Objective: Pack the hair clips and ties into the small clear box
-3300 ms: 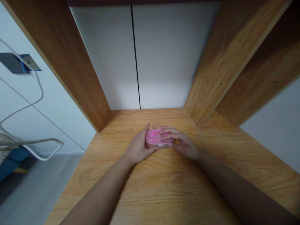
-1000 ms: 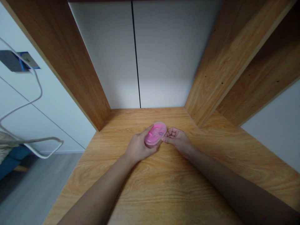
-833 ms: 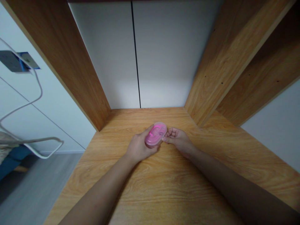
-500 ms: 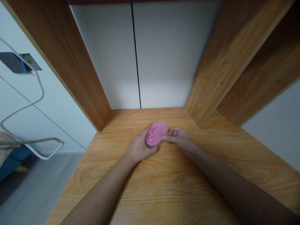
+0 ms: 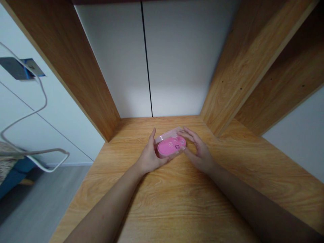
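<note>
One set of fingers, on the left hand [image 5: 148,158], is clamped round an end of the pink box [image 5: 164,148]; those of the right hand [image 5: 202,153] stand apart at its other end, though I cannot tell whether they grip. Between both sets, the clear lid [image 5: 165,135] tilts up beyond the small rings [image 5: 177,147]. Should the left fingers slacken while the right push, the box could tip over the table [image 5: 162,206] below them.

White cable [image 5: 46,100] hangs at far L, blue item [image 5: 12,177] below, poss. seat.
</note>
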`<control>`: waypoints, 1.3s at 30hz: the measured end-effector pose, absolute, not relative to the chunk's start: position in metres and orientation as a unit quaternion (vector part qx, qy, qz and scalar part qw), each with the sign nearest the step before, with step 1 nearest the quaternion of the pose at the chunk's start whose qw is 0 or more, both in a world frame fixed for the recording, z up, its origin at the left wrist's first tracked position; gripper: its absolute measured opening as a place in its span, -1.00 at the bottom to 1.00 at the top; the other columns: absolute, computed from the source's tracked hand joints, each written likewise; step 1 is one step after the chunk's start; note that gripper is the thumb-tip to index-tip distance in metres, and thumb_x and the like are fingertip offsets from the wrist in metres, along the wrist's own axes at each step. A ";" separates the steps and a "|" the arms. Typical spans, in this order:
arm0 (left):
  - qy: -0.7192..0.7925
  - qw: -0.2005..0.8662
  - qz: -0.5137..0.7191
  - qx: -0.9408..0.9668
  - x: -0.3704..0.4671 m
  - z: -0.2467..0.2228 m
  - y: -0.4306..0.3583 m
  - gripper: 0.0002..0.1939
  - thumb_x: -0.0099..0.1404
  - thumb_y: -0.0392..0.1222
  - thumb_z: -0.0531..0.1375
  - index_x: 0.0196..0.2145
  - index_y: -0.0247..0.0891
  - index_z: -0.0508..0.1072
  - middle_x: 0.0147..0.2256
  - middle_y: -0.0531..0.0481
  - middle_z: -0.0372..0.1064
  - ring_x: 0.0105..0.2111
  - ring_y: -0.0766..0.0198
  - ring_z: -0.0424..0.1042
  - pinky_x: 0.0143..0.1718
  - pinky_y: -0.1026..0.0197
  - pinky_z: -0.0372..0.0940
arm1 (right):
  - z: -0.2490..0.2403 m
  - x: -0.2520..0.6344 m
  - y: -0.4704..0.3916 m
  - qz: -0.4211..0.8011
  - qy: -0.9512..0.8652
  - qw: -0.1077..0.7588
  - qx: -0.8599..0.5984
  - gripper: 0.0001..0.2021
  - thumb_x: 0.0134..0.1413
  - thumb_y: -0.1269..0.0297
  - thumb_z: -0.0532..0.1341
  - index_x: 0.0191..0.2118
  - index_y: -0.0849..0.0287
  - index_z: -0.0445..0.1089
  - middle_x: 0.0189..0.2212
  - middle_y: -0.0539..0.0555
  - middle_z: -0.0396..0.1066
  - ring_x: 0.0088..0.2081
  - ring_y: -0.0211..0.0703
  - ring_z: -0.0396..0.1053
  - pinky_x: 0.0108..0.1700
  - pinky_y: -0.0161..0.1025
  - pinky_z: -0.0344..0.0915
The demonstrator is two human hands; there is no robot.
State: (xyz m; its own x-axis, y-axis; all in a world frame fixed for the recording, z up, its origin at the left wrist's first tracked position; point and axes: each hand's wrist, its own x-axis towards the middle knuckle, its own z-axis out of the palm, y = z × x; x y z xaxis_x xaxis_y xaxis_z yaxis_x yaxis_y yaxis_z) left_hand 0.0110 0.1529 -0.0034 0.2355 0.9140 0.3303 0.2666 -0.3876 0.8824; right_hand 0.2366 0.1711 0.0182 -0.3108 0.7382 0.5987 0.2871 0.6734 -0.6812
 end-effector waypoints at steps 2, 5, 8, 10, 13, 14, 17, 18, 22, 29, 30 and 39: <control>0.401 0.391 0.460 0.689 0.010 -0.005 0.154 0.35 0.08 -0.27 0.42 0.41 -0.12 -0.57 0.15 -0.27 0.38 0.10 0.05 0.46 0.15 -0.10 0.35 | 0.014 0.237 0.175 0.214 -0.792 0.459 -0.342 -0.25 0.18 0.25 0.29 0.41 -0.01 -0.04 0.29 0.19 0.27 0.33 0.07 0.17 0.38 0.16 0.02; 0.392 0.428 0.461 0.672 0.009 -0.004 0.155 0.37 0.09 -0.31 0.42 0.40 -0.13 -0.63 0.06 -0.24 0.45 0.02 0.09 0.52 0.07 -0.02 0.41 | 0.007 0.238 0.181 0.207 -0.800 0.431 -0.363 -0.17 0.15 0.28 0.29 0.44 0.00 -0.12 0.34 0.20 0.18 0.35 0.08 0.14 0.37 0.15 0.04; 0.385 0.446 0.458 0.666 0.010 -0.004 0.154 0.39 0.10 -0.32 0.41 0.38 -0.13 -0.68 0.03 -0.22 0.48 -0.05 0.12 0.55 0.02 0.01 0.44 | 0.005 0.240 0.185 0.219 -0.798 0.418 -0.374 -0.23 0.18 0.24 0.27 0.43 0.04 -0.05 0.29 0.22 0.27 0.28 0.08 0.26 0.31 0.11 0.17; 0.391 0.431 0.454 0.675 0.009 -0.006 0.155 0.37 0.09 -0.31 0.41 0.41 -0.14 -0.61 0.04 -0.23 0.48 -0.04 0.10 0.55 0.03 0.00 0.44 | 0.005 0.242 0.186 0.217 -0.807 0.406 -0.369 -0.32 0.19 0.19 0.27 0.37 0.07 0.09 0.22 0.22 0.35 0.22 0.09 0.33 0.26 0.10 0.24; 0.391 0.379 0.451 0.707 0.007 -0.010 0.157 0.27 0.05 -0.31 0.42 0.45 -0.15 -0.36 0.10 -0.24 0.44 0.03 0.03 0.50 0.13 -0.07 0.37 | 0.008 0.243 0.186 0.188 -0.826 0.389 -0.361 -0.45 0.16 0.15 0.30 0.25 0.10 0.28 0.18 0.23 0.39 0.23 0.12 0.31 0.28 0.13 0.23; 0.390 0.360 0.451 0.718 0.006 -0.012 0.157 0.22 0.05 -0.31 0.42 0.45 -0.16 -0.26 0.14 -0.25 0.41 0.07 0.00 0.48 0.17 -0.09 0.34 | 0.009 0.243 0.186 0.181 -0.830 0.387 -0.359 -0.46 0.16 0.15 0.30 0.24 0.09 0.30 0.18 0.22 0.38 0.24 0.13 0.30 0.29 0.14 0.22; 0.399 0.309 0.438 0.744 0.003 -0.014 0.158 0.04 0.06 -0.27 0.42 0.40 -0.19 0.02 0.21 -0.25 0.33 0.17 -0.06 0.39 0.25 -0.12 0.25 | 0.010 0.244 0.186 0.177 -0.832 0.390 -0.353 -0.47 0.15 0.16 0.32 0.23 0.06 0.33 0.18 0.19 0.39 0.24 0.11 0.30 0.30 0.12 0.21; 0.405 0.296 0.430 0.751 0.002 -0.014 0.158 -0.02 0.07 -0.24 0.42 0.37 -0.20 0.09 0.22 -0.24 0.32 0.18 -0.07 0.38 0.25 -0.13 0.25 | 0.010 0.244 0.187 0.178 -0.832 0.390 -0.352 -0.47 0.14 0.15 0.33 0.22 0.05 0.33 0.18 0.18 0.39 0.24 0.10 0.30 0.30 0.11 0.22; 0.427 0.279 0.406 0.758 0.002 -0.008 0.157 -0.10 0.11 -0.06 0.43 0.33 -0.22 0.19 0.22 -0.25 0.33 0.17 -0.08 0.39 0.23 -0.13 0.28 | 0.010 0.247 0.188 0.195 -0.829 0.386 -0.355 -0.46 0.10 0.13 0.37 0.20 0.03 0.37 0.18 0.16 0.40 0.22 0.09 0.32 0.28 0.08 0.24; 0.451 0.261 0.390 0.759 0.003 -0.004 0.155 -0.15 0.15 0.01 0.41 0.31 -0.23 0.22 0.22 -0.25 0.34 0.17 -0.06 0.40 0.21 -0.12 0.30 | 0.014 0.247 0.186 0.221 -0.815 0.386 -0.371 -0.48 0.00 0.11 0.43 0.10 0.06 0.43 0.10 0.15 0.47 0.12 0.06 0.42 0.18 0.01 0.33; 0.451 0.262 0.392 0.758 0.003 -0.005 0.155 -0.15 0.15 0.01 0.41 0.31 -0.23 0.22 0.21 -0.25 0.34 0.16 -0.05 0.40 0.21 -0.11 0.30 | 0.014 0.247 0.186 0.220 -0.815 0.387 -0.371 -0.48 0.00 0.10 0.43 0.10 0.06 0.43 0.10 0.15 0.47 0.11 0.06 0.43 0.18 0.01 0.34; 0.444 0.259 0.406 0.756 0.002 -0.008 0.156 -0.13 0.12 -0.04 0.43 0.30 -0.23 0.20 0.21 -0.23 0.34 0.17 -0.03 0.39 0.22 -0.07 0.29 | 0.014 0.247 0.183 0.163 -0.829 0.394 -0.363 -0.41 -0.02 0.08 0.45 0.16 0.03 0.38 0.13 0.15 0.46 0.12 0.06 0.42 0.18 0.02 0.34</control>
State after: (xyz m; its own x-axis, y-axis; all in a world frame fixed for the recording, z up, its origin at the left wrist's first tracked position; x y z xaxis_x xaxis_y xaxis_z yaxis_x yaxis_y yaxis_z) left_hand 0.0021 0.1561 -0.0084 0.2757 0.8815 0.3834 0.4616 -0.4713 0.7516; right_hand 0.2473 0.1833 0.0140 -0.4264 0.7294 0.5350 0.4732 0.6839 -0.5552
